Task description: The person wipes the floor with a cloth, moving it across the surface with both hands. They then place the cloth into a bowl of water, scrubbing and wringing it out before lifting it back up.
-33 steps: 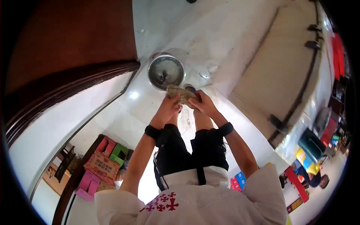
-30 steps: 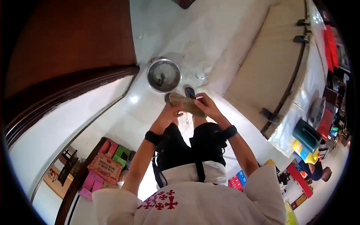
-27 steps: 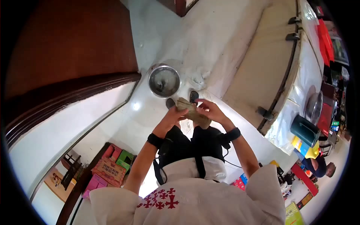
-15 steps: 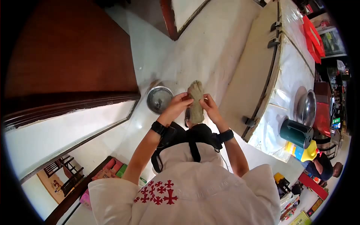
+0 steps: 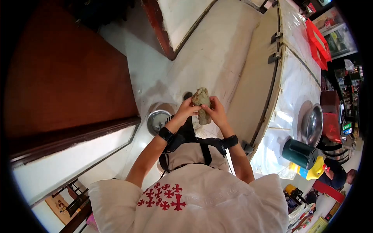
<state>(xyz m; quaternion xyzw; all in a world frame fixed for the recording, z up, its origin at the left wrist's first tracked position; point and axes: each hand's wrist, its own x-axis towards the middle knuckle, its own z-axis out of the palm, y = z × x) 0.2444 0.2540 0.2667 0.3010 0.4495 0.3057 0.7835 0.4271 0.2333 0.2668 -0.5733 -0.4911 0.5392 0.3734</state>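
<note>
A crumpled, grey-green cloth [image 5: 204, 115] hangs between my two hands in front of my body. My left hand [image 5: 188, 108] grips its left side, fingers bent against it. On the other side my right hand [image 5: 217, 111] pinches the cloth, its thumb lying across the front. The lower part of the cloth dangles below my fingers. A round metal basin [image 5: 158, 122] stands on the floor to the left of my left hand, partly behind my wrist.
A wooden door panel [image 5: 70, 73] is at the left. At the right, a plastic-covered freezer top [image 5: 289, 91] bears a metal bowl [image 5: 312, 125], a dark green container [image 5: 298, 153] and a yellow bottle [image 5: 313, 169]. Another person [image 5: 337, 174] is at the far right.
The cloth looks shorter and more bunched, and my right thumb has moved across it. The view has shifted, and a dark shoe now shows above my left hand.
</note>
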